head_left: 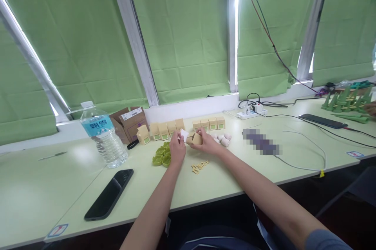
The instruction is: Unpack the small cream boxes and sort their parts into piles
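Observation:
My left hand (177, 149) pinches a small white piece (184, 134) that looks like folded paper or a wrapped item; its exact kind is too small to tell. In my right hand (208, 143) is a small kraft-coloured cardboard box (196, 139), tilted with its open end toward the white piece. Beside my left hand lie several green cup-shaped pieces (158, 160). Yellow loop-shaped pieces (199, 167) rest on the table below both hands. Several pale pinkish rolls (225, 142) sit just right of my right hand. Behind the hands stand small boxes (163, 130) and more small boxes (213, 124) in rows.
A water bottle (105, 136) and an open brown carton (132, 124) stand at the left, with a black phone (109, 195) in front. To the right are a power strip (252, 113), cables, another phone (323, 120) and green cone-shaped pieces (346, 101) near another person's hand (371, 109).

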Tool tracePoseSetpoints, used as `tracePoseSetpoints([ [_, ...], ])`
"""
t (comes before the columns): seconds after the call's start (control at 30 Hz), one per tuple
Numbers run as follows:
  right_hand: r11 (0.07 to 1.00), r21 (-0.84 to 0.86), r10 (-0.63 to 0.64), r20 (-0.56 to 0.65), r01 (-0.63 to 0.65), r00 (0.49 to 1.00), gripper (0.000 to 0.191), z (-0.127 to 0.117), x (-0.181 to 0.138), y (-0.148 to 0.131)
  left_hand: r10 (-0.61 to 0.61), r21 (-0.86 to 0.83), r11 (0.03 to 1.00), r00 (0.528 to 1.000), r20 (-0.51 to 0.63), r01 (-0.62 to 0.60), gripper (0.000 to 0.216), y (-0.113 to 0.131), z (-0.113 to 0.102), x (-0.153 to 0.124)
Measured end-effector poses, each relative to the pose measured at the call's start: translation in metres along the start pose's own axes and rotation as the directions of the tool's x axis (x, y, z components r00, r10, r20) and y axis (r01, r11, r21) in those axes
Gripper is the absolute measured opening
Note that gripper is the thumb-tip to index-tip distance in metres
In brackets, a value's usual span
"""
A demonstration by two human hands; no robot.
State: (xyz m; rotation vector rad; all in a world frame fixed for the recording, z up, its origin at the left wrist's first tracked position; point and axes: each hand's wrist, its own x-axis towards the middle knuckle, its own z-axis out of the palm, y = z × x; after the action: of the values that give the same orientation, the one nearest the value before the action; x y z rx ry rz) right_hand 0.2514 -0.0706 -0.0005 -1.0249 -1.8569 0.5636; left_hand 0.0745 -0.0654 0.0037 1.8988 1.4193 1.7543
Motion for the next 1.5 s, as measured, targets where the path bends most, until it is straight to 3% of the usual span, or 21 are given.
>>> tracePoseSetpoints([
  [0.17, 1.000, -0.001, -0.027, 0.027, 0.027, 0.999, 0.067, 0.000, 0.000, 0.000, 0.080, -0.019, 0.997, 0.992, 0.097, -0.078, 0.026, 0.004, 0.000, -0.001],
  [0.43, 0.991, 0.111, -0.083, 0.025, 0.080, 0.996, 0.033, 0.000, 0.003, 0.002, 0.019, -0.059, 0.998, 0.973, 0.231, -0.006, 0.030, 0.008, 0.003, -0.003],
  [0.7, 0.990, 0.124, -0.070, -0.007, 0.070, 0.998, 0.028, -0.003, 0.003, -0.001, 0.012, -0.109, 0.993, 0.923, 0.385, 0.033, 0.037, 0.015, 0.004, -0.009],
  [0.9, 0.997, 0.041, -0.066, -0.061, 0.068, 0.996, 0.029, -0.004, 0.005, 0.007, 0.006, -0.120, 0.992, 0.905, 0.425, 0.050, 0.049, 0.013, 0.003, -0.011],
  [1.27, 0.984, -0.048, -0.177, -0.103, 0.172, 0.979, 0.031, -0.003, 0.008, 0.008, 0.030, -0.017, 1.000, 0.884, 0.466, -0.026, 0.037, 0.014, 0.004, -0.012],
  [1.4, 0.982, -0.102, -0.173, -0.140, 0.160, 0.975, 0.039, -0.004, 0.008, 0.007, 0.053, 0.004, 0.998, 0.879, 0.473, -0.063, 0.038, 0.015, 0.003, -0.012],
  [1.5, 0.985, -0.111, -0.153, -0.168, 0.136, 0.974, 0.034, -0.004, 0.009, 0.007, 0.068, -0.003, 0.997, 0.876, 0.477, -0.076, 0.041, 0.016, 0.003, -0.013],
])
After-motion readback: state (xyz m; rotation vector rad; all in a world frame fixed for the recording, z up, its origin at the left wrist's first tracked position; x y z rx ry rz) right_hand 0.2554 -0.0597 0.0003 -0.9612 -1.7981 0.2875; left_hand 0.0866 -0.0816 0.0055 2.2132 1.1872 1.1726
